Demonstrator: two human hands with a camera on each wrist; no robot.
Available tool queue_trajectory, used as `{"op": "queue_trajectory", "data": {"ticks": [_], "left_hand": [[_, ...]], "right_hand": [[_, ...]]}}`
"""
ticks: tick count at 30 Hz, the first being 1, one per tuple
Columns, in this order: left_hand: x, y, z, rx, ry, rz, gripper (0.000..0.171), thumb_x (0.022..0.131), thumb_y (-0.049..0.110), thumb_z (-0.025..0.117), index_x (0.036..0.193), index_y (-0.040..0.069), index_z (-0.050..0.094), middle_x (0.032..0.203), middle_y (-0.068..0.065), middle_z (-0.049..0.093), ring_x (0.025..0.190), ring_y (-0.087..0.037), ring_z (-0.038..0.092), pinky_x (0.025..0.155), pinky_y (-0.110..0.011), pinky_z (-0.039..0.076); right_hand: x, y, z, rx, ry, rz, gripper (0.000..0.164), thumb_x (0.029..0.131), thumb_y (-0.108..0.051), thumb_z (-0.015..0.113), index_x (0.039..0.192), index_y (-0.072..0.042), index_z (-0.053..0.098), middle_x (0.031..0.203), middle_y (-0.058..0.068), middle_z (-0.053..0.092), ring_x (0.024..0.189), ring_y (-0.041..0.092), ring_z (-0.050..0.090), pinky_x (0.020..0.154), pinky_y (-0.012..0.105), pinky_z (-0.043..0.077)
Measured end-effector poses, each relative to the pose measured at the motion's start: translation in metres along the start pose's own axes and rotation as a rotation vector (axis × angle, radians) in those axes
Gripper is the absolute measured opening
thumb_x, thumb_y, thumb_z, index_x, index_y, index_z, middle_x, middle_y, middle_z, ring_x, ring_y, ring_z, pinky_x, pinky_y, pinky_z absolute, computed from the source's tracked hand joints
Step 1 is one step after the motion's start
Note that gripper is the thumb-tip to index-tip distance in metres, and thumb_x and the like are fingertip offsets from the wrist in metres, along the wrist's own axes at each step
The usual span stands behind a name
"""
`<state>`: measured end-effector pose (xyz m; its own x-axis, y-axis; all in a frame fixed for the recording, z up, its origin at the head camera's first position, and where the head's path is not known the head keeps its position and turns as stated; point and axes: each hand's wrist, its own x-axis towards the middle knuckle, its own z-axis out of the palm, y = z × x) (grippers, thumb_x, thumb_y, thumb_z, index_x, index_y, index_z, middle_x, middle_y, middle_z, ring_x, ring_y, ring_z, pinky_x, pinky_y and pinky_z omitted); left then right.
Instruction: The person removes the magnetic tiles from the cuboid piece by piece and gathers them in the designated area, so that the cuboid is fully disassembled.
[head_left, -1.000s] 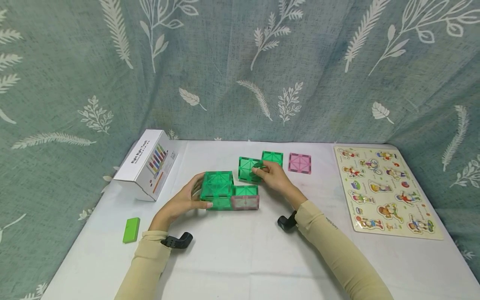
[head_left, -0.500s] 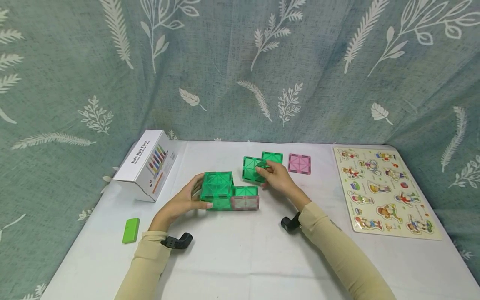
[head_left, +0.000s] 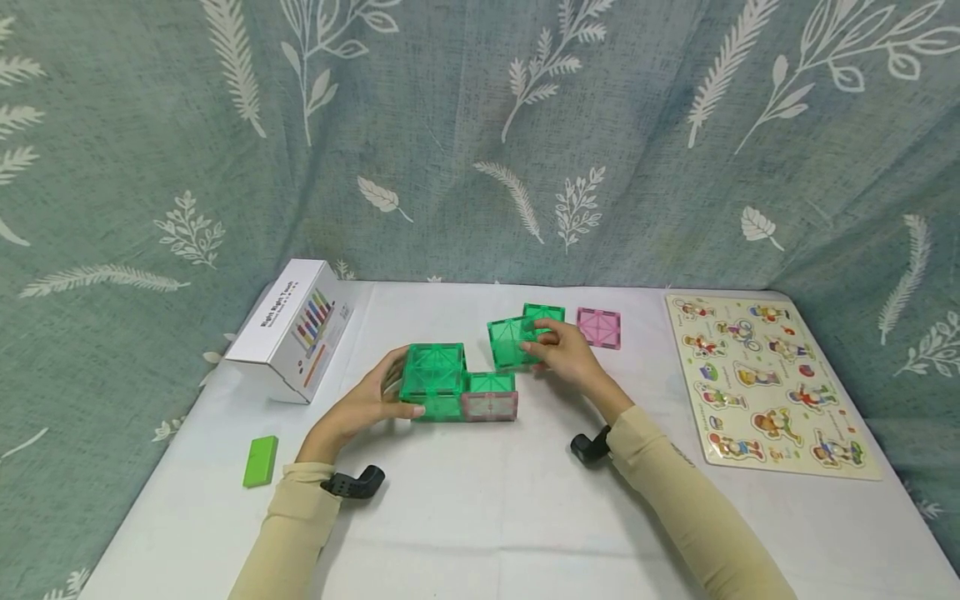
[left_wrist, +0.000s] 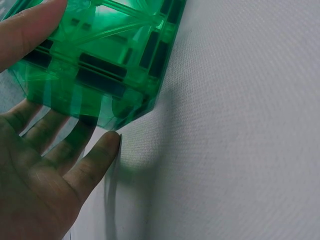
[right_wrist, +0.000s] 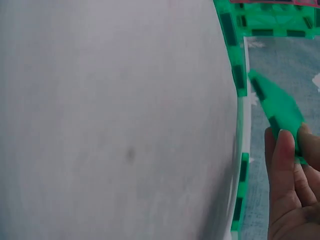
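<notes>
A built shape of see-through magnetic tiles (head_left: pixel 433 371) stands mid-table: a taller green block with a lower part on its right, fronted by a pink tile (head_left: pixel 491 406). My left hand (head_left: pixel 367 407) holds the block's left side, thumb at the front and fingers behind; the left wrist view shows the thumb on the green wall (left_wrist: pixel 105 75). Behind and right of the shape, my right hand (head_left: pixel 564 354) pinches one green square magnetic tile (head_left: pixel 510 342) by its right edge, tilted. That tile (right_wrist: pixel 277 102) appears nearly edge-on between thumb and fingers in the right wrist view.
Behind the held tile lie another green tile (head_left: pixel 544 312) and a pink tile (head_left: pixel 599 327). A white box (head_left: pixel 288 329) stands back left, with a light green block (head_left: pixel 261 461) nearer. A picture puzzle board (head_left: pixel 772 383) lies at the right. A patterned curtain (head_left: pixel 480 142) hangs behind the table.
My right hand has moved a little to the right with the green tile, which has turned and tilts up more. The left hand and the built shape have stayed in place.
</notes>
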<state>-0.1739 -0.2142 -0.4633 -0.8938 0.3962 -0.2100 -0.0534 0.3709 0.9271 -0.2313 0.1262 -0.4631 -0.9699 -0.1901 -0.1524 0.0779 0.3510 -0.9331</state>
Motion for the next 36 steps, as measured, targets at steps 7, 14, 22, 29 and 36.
{"op": "queue_trajectory", "data": {"ticks": [7,14,22,29,36], "left_hand": [[0.000,0.001,0.000,-0.009,0.001,-0.005,0.106,0.081,0.019,0.084,0.161,0.021,0.014,0.170,-0.013,0.009,0.157,-0.043,0.002,0.128,-0.060,0.013],[-0.001,0.002,0.001,-0.020,0.002,-0.004,0.105,0.081,0.018,0.083,0.161,0.021,0.015,0.170,-0.015,0.010,0.157,-0.044,0.003,0.128,-0.063,0.010],[0.000,0.001,0.000,-0.015,0.004,-0.005,0.106,0.081,0.018,0.083,0.161,0.021,0.014,0.170,-0.014,0.009,0.157,-0.044,0.003,0.128,-0.062,0.010],[0.000,-0.001,0.000,-0.016,0.002,0.000,0.106,0.081,0.019,0.083,0.161,0.021,0.014,0.170,-0.013,0.010,0.157,-0.043,0.003,0.128,-0.062,0.010],[0.000,-0.001,0.000,-0.017,-0.002,-0.003,0.106,0.081,0.020,0.083,0.161,0.021,0.013,0.170,-0.013,0.009,0.157,-0.043,0.003,0.128,-0.062,0.010]], "right_hand": [[-0.004,0.000,-0.011,0.005,0.041,0.013,0.047,0.095,-0.016,0.070,0.139,-0.009,0.057,0.116,0.021,0.071,0.090,0.024,0.074,0.076,0.036,0.066],[-0.007,0.000,-0.032,-0.030,0.114,0.020,0.048,0.096,-0.018,0.069,0.140,-0.007,0.056,0.121,0.022,0.069,0.098,0.029,0.074,0.079,0.038,0.065],[-0.011,0.004,-0.067,0.000,0.182,0.030,0.050,0.098,-0.020,0.067,0.144,-0.005,0.053,0.123,0.021,0.067,0.084,0.013,0.072,0.084,0.040,0.065],[-0.017,0.004,-0.103,-0.033,0.295,0.063,0.050,0.098,-0.025,0.066,0.144,-0.007,0.054,0.100,0.005,0.069,0.079,0.010,0.070,0.084,0.035,0.064],[-0.026,0.010,-0.130,0.034,0.380,0.110,0.056,0.100,-0.023,0.064,0.150,-0.008,0.046,0.102,0.000,0.065,0.073,-0.003,0.067,0.088,0.034,0.063]]}}
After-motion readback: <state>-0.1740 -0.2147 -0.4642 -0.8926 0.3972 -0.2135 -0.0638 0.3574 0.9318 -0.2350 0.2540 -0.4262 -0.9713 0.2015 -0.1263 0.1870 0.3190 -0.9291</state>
